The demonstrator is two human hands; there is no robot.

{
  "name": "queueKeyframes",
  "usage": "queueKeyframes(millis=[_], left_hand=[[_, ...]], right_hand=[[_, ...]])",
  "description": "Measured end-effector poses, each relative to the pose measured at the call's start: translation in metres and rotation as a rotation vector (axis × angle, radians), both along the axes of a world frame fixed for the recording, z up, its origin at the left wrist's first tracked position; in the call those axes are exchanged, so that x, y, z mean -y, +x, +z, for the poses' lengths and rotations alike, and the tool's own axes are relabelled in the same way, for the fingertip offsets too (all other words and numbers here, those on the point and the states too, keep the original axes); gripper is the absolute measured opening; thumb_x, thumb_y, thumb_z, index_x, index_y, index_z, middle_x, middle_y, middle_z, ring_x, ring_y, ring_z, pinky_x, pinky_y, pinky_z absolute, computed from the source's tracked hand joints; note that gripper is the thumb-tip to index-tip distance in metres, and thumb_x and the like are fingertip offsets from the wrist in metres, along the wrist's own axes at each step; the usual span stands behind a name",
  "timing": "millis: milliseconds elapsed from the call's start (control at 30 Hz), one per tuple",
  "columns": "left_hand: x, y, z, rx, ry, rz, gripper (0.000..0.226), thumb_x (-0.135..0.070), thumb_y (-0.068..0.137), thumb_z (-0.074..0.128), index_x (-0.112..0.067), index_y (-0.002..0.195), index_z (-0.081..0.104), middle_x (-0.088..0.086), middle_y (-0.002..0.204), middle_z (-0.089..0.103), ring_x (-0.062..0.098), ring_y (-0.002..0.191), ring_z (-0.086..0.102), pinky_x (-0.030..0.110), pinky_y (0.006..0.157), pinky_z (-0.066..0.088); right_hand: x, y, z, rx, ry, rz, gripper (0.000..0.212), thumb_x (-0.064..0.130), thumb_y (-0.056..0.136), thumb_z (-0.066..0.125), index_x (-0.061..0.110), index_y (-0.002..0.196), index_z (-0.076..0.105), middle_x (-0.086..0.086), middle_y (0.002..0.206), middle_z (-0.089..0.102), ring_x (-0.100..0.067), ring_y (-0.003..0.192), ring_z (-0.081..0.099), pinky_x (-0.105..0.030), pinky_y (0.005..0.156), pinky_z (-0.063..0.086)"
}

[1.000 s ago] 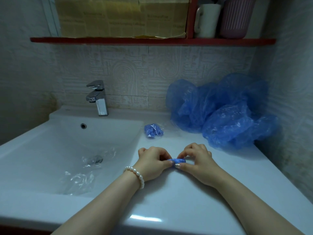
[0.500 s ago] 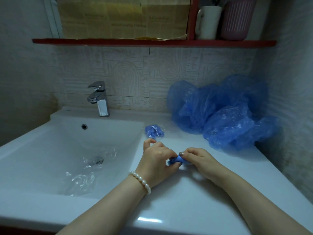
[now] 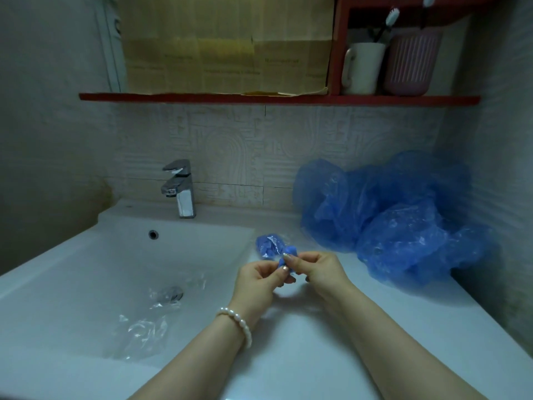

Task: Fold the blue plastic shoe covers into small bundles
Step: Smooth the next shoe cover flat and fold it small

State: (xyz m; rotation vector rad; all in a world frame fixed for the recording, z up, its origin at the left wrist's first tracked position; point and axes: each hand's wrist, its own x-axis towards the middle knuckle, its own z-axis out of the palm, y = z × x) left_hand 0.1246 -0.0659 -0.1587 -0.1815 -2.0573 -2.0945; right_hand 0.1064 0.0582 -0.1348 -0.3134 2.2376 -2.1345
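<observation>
A small rolled blue shoe cover (image 3: 289, 253) is held just above the white counter (image 3: 331, 336). My left hand (image 3: 261, 280), with a pearl bracelet on its wrist, pinches the roll's near end. My right hand (image 3: 320, 269) pinches the other side with thumb and fingers. Just behind the roll a finished blue bundle (image 3: 269, 246) lies on the counter by the basin's edge. A loose heap of unfolded blue shoe covers (image 3: 386, 217) fills the back right corner against the wall.
The white sink basin (image 3: 86, 272) lies to the left, with crumpled clear plastic (image 3: 150, 321) near its drain. A chrome tap (image 3: 180, 192) stands behind it. A red shelf (image 3: 277, 98) above carries a white mug (image 3: 362, 67) and a pink cup (image 3: 411, 62).
Both hands have lifted the rolled cover off the counter and carried it away from me, toward the finished bundle. The roll looks tighter and more upright than before.
</observation>
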Motion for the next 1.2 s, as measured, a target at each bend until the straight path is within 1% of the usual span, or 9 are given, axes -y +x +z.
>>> queueKeyframes(millis=[100, 200, 300, 433, 567, 700, 833, 1033, 1200], left_hand=[[-0.004, -0.007, -0.011, 0.055, -0.08, 0.044, 0.009, -0.005, 0.083, 0.066, -0.006, 0.092, 0.069, 0.002, 0.078, 0.069, 0.006, 0.07, 0.065, 0.022, 0.075, 0.051], [-0.007, -0.015, -0.011, -0.008, -0.655, 0.263, 0.039, -0.037, 0.082, 0.064, -0.021, 0.118, 0.06, -0.012, 0.104, 0.061, 0.01, 0.101, 0.058, 0.033, 0.099, 0.038], [-0.013, -0.028, 0.004, -0.232, -1.154, 0.37, 0.048, -0.046, 0.088, 0.046, -0.032, 0.134, 0.044, -0.007, 0.139, 0.04, 0.016, 0.129, 0.034, 0.032, 0.1, 0.018], [-0.034, -0.056, 0.003, -0.051, -1.395, 0.242, 0.068, -0.058, 0.091, 0.036, -0.034, 0.148, 0.006, 0.002, 0.158, -0.002, 0.028, 0.144, -0.001, 0.053, 0.111, 0.001], [-0.037, -0.066, -0.007, 0.097, -1.438, 0.177, 0.075, -0.071, 0.085, 0.029, -0.033, 0.148, 0.013, 0.003, 0.158, 0.002, 0.03, 0.144, -0.005, 0.058, 0.109, -0.008], [-0.028, -0.058, -0.006, -0.048, -1.258, 0.161, 0.057, -0.064, 0.083, 0.047, -0.023, 0.123, 0.049, -0.002, 0.128, 0.052, 0.02, 0.128, 0.039, 0.046, 0.111, 0.005], [-0.013, -0.048, -0.002, -0.261, -0.901, 0.311, 0.024, -0.045, 0.08, 0.053, -0.022, 0.079, 0.051, -0.002, 0.077, 0.056, 0.026, 0.084, 0.058, 0.027, 0.07, 0.032], [-0.013, -0.047, -0.01, -0.52, -1.091, 0.257, 0.049, -0.038, 0.079, 0.033, -0.013, 0.105, 0.067, 0.011, 0.109, 0.064, 0.033, 0.099, 0.06, 0.041, 0.086, 0.045], [-0.022, -0.046, -0.014, -0.201, -1.385, -0.064, 0.065, -0.055, 0.093, 0.033, -0.012, 0.142, 0.028, 0.005, 0.154, 0.022, 0.022, 0.142, 0.015, 0.039, 0.116, 0.011]], right_hand=[[0.002, -0.011, -0.01, -0.03, -0.023, -0.178, 0.023, 0.011, 0.085, 0.065, 0.009, 0.063, 0.066, 0.01, 0.042, 0.057, 0.003, 0.042, 0.048, -0.007, 0.049, 0.037], [-0.022, -0.022, -0.015, -0.067, -0.044, -0.426, 0.025, 0.013, 0.087, 0.064, 0.008, 0.062, 0.064, 0.005, 0.049, 0.06, 0.003, 0.041, 0.051, -0.014, 0.055, 0.039], [-0.043, -0.026, -0.02, -0.075, -0.06, -0.591, 0.029, 0.014, 0.088, 0.064, 0.009, 0.06, 0.062, 0.001, 0.057, 0.062, -0.01, 0.054, 0.055, -0.02, 0.058, 0.04], [-0.043, -0.029, -0.022, -0.046, -0.069, -0.6, 0.023, 0.009, 0.088, 0.063, 0.009, 0.064, 0.063, -0.001, 0.063, 0.065, -0.009, 0.058, 0.056, -0.018, 0.06, 0.041], [-0.045, -0.032, -0.023, -0.04, -0.076, -0.618, 0.022, 0.012, 0.088, 0.063, 0.011, 0.066, 0.062, -0.001, 0.065, 0.064, -0.013, 0.062, 0.055, -0.021, 0.06, 0.041], [-0.049, -0.031, -0.021, -0.038, -0.101, -0.644, 0.02, 0.015, 0.089, 0.062, 0.01, 0.07, 0.063, -0.001, 0.067, 0.065, -0.009, 0.063, 0.054, -0.025, 0.066, 0.04], [-0.049, -0.027, -0.019, -0.057, -0.116, -0.636, 0.026, 0.013, 0.089, 0.061, 0.013, 0.063, 0.058, 0.001, 0.064, 0.063, -0.014, 0.064, 0.055, -0.026, 0.066, 0.041], [-0.045, -0.02, -0.019, 0.048, -0.029, -0.598, 0.026, 0.017, 0.092, 0.057, 0.011, 0.067, 0.055, 0.001, 0.065, 0.064, -0.015, 0.05, 0.06, -0.022, 0.044, 0.036], [-0.048, -0.01, -0.012, 0.022, 0.027, -0.642, 0.026, 0.018, 0.093, 0.056, 0.013, 0.067, 0.057, 0.0, 0.07, 0.065, -0.014, 0.055, 0.06, -0.019, 0.042, 0.038]])
